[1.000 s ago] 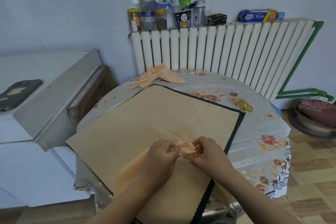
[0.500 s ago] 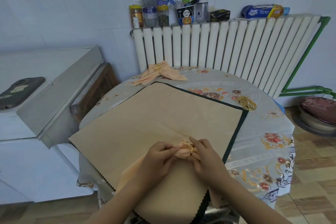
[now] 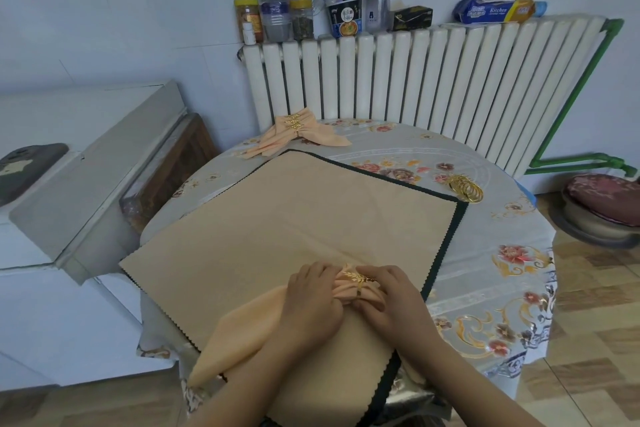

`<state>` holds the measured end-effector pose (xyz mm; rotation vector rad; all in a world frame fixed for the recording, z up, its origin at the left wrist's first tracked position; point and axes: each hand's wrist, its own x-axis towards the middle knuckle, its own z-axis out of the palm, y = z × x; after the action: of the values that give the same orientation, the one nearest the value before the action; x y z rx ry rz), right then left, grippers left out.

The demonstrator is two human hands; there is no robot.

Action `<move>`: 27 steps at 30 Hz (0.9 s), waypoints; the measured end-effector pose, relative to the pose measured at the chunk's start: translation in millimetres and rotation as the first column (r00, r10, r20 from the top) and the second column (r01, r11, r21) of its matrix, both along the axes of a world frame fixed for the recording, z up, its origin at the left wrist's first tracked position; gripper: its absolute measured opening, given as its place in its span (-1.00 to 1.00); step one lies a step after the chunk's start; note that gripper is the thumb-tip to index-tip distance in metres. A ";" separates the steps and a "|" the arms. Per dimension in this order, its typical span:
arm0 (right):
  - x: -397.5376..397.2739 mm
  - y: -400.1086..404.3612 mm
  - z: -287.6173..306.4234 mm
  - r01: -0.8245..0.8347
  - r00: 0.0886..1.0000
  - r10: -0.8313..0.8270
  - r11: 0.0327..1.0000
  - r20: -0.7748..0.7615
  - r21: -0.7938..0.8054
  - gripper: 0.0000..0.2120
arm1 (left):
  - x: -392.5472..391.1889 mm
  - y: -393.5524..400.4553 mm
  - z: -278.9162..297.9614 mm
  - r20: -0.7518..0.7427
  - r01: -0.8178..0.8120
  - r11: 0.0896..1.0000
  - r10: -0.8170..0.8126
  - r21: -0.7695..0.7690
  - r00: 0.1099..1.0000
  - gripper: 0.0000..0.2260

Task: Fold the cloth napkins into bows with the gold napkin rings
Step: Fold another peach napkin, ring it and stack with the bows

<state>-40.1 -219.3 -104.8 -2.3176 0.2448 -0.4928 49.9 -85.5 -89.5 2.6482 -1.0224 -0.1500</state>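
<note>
Head view: we list our left hand [image 3: 311,298] and right hand [image 3: 388,295], each gripping the peach cloth napkin [image 3: 249,326] on either side of a gold leaf napkin ring [image 3: 358,281] between them. Finished napkin bows [image 3: 298,135] lie well beyond our hands; spare gold rings [image 3: 465,187] beyond the right.

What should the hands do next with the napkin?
Probably slide the ring toward the napkin's middle. The left hand and right hand pinch gathered cloth either side of it, and one long end trails left, so the bow looks uneven.
</note>
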 end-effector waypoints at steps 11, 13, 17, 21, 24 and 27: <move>-7.0 -1.8 3.2 0.062 0.998 -0.063 0.988 0.001 0.143 -0.67 | 18.8 1.3 8.4 -0.417 -0.043 0.978 -0.048 -0.206 0.908 -0.30; -6.1 -1.8 1.4 0.076 0.997 -0.077 0.985 -0.004 0.157 -0.67 | 24.4 2.2 6.1 -0.504 -0.052 0.971 -0.075 -0.233 0.861 -0.48; -5.4 -2.3 1.4 0.071 0.997 -0.075 0.978 0.012 0.196 -0.65 | 27.0 3.5 11.0 -0.596 -0.023 0.964 -0.144 -0.263 0.790 -0.66; -7.0 -2.3 3.8 0.013 1.000 -0.014 0.977 0.004 0.214 -0.63 | 29.4 11.0 21.1 -0.703 0.018 0.957 -0.224 -0.289 0.675 -0.77; -7.2 -3.2 6.5 -0.043 0.999 0.046 0.976 -0.012 0.215 -0.61 | 31.9 12.4 21.1 -0.713 0.048 0.965 -0.222 -0.257 0.665 -0.73; -5.9 -2.1 9.7 -0.086 0.995 0.094 0.978 -0.033 0.191 -0.57 | 33.3 10.8 11.0 -0.648 0.027 0.978 -0.156 -0.205 0.746 -0.64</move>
<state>-46.0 -221.5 -95.2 -2.1442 0.1969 -0.3597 83.2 -74.6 -78.5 2.0941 -0.8520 -0.9046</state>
